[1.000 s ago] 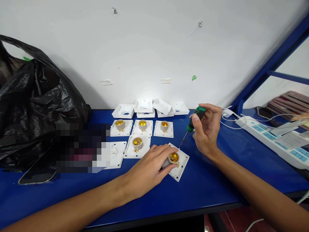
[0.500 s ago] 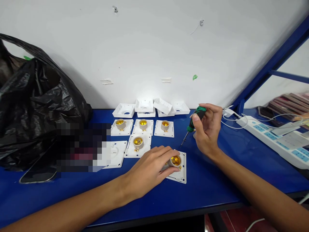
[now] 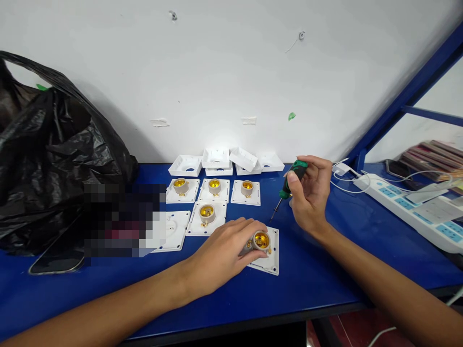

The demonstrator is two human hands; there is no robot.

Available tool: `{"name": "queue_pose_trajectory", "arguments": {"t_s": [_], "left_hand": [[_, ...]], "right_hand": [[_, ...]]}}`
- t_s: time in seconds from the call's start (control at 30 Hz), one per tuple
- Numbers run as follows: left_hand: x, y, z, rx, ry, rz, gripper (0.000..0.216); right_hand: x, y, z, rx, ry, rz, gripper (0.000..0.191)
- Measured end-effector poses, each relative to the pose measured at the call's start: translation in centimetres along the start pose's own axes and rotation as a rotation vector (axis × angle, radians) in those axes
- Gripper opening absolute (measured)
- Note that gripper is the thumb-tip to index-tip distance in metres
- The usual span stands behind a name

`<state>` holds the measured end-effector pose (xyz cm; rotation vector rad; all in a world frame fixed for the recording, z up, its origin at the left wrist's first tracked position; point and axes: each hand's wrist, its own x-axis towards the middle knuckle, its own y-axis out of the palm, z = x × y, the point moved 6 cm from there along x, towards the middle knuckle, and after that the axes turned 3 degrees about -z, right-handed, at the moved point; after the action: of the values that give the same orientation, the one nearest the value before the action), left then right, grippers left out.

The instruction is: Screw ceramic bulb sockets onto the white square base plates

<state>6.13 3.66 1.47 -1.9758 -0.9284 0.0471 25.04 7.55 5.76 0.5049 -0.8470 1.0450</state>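
My left hand (image 3: 231, 250) has its thumb and fingers closed around a lamp holder (image 3: 261, 241) with a gold-coloured threaded inside. That lamp holder stands on a white square base plate (image 3: 269, 264) near the table's front. Raised to the right, my right hand (image 3: 313, 197) grips a green-and-black screwdriver (image 3: 295, 174). Its thin shaft points down and left, and the tip is apart from the plate; a small dark bit, perhaps a screw, shows near the tip. Something round and pale lies partly hidden behind my right hand.
Several plates with lamp holders (image 3: 207, 213) stand in rows behind my left hand, with white covers (image 3: 185, 165) along the wall. A bare plate (image 3: 177, 233) lies left. A black plastic bag (image 3: 65, 159) and phone (image 3: 58, 258) are far left. A power strip (image 3: 408, 207) with cables sits right.
My left fingers have shifted slightly, and the lamp holder under them has moved a little to the left. The right hand with the screwdriver is nearly still.
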Motion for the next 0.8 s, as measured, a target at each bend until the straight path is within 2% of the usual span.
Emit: {"name": "queue_pose_trajectory", "arguments": {"t_s": [0.13,0.37,0.57,0.8], "left_hand": [[-0.1,0.1,-0.1,0.019,-0.019,0.014,0.035],[0.0,-0.3,-0.3,0.107,-0.028,-0.052,0.031],[-0.1,0.0,-0.3,0.154,0.002,-0.014,0.019],[0.0,0.0,-0.5,0.172,0.003,-0.003,0.021]], "right_hand": [[0.0,0.1,0.1,-0.007,0.002,0.006,0.029],[-0.1,0.1,0.3,-0.01,0.014,0.019,0.028],[-0.3,0.3,0.4,-0.003,0.012,0.062,0.027],[-0.7,0.8,1.0,0.011,-0.004,0.126,0.028]]}}
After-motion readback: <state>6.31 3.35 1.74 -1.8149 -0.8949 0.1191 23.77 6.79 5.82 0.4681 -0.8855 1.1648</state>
